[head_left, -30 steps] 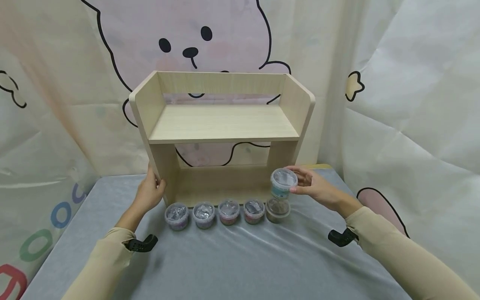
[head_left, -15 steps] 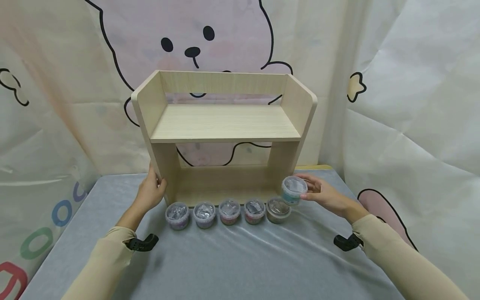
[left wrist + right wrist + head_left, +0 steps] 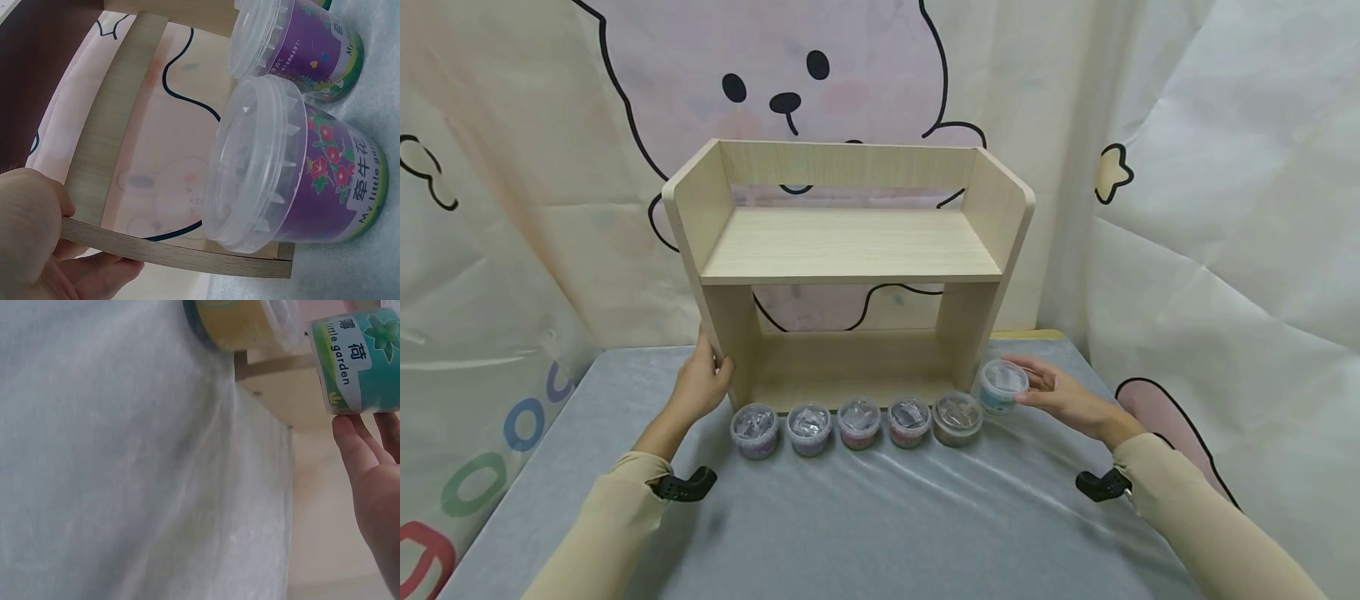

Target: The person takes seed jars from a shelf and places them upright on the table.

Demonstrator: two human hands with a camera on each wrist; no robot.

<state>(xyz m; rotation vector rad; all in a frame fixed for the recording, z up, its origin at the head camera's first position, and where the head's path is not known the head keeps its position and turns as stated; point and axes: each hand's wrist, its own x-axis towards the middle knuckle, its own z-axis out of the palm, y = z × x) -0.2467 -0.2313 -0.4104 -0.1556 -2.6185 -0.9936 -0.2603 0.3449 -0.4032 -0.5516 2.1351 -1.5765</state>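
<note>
My left hand (image 3: pixel 702 383) grips the left side panel of a pale wooden shelf (image 3: pixel 850 246); in the left wrist view the thumb and fingers lie on either side of its edge. At the shelf's right, my right hand (image 3: pixel 1063 398) holds a lidded plastic tub (image 3: pixel 1002 385) with a teal "little garden" label (image 3: pixel 356 359). This tub appears raised off the table in the right wrist view. A row of similar tubs stands along the shelf's front; the leftmost, a purple tub (image 3: pixel 755 431), is closest to my left hand. The row's right end is a yellow-brown tub (image 3: pixel 957 419).
A grey-blue cloth (image 3: pixel 880 525) covers the table. Behind it hangs a printed curtain (image 3: pixel 1045 100) with a bear drawing, and more curtain falls at both sides. The shelf has an upper board (image 3: pixel 850 242) and a lower compartment (image 3: pixel 846 362).
My right hand has carried the teal tub rightward and down, from above the yellow-brown tub to beside it. My left hand keeps its grip on the shelf.
</note>
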